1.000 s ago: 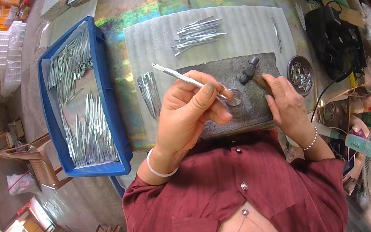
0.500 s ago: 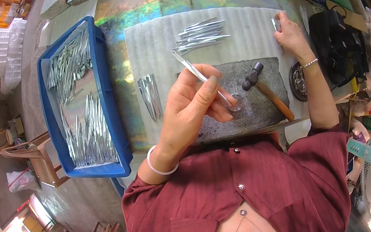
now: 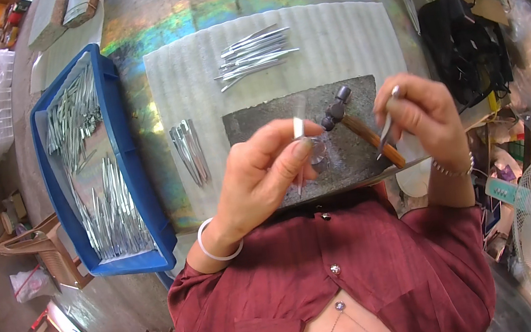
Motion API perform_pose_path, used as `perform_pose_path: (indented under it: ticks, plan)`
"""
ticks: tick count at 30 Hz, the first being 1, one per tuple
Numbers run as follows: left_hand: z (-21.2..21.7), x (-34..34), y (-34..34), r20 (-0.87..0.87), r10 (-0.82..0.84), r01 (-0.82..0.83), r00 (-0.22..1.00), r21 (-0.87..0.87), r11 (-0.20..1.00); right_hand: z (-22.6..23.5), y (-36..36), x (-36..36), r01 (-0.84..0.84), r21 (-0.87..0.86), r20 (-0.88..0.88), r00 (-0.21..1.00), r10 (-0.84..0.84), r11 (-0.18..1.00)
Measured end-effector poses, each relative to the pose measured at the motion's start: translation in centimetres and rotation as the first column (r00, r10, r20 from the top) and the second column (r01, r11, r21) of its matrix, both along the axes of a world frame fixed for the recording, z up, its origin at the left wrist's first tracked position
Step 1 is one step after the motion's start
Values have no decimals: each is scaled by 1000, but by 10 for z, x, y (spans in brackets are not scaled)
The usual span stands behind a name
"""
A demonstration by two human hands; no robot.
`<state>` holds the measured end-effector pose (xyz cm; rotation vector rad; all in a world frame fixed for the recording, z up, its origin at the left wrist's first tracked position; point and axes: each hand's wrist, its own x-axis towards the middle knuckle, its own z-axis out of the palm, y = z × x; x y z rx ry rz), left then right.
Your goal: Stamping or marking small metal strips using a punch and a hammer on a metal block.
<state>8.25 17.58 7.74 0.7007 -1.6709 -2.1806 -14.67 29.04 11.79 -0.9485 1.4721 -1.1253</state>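
Left hand [image 3: 260, 174] pinches a metal strip [image 3: 299, 135] upright over the dark slab [image 3: 258, 115]; right hand [image 3: 425, 111] pinches another strip [image 3: 388, 123] just above the hammer [image 3: 348, 119] lying there

Iridescent, shiny surface [image 3: 187, 6] carrying a blue rectangular plastic tray [image 3: 121, 139] of metal strips, a white ribbed foam mat [image 3: 342, 37], and a black bag [image 3: 468, 53] at right.

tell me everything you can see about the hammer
The hammer is small, with a dark metal head and a brown wooden handle. It lies flat on the grey slab, head toward the mat, handle slanting toward the person. No hand grips it; the right hand hovers over the handle's end, hiding part of it.
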Motion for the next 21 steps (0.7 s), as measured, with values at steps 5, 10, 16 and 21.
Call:
perform_pose_path:
  ticks: [5,10,16,21]
  plan:
    - [-6,-8,16,-139,-69,41,988,-192,980,0,8,46,51,-43,112,993,-46,998]
    - [-3,-6,33,-177,135,-150,975,-74,986,-11,7,66,109,-311,-45,991,-129,944]
    - [0,1,33,-172,75,-112,982,-215,970,-4,9,72,12,-332,-337,932,-130,943]
    - [0,2,35,-188,70,-109,980,-202,973,-5,9,77,58,-333,-298,941,-163,941]
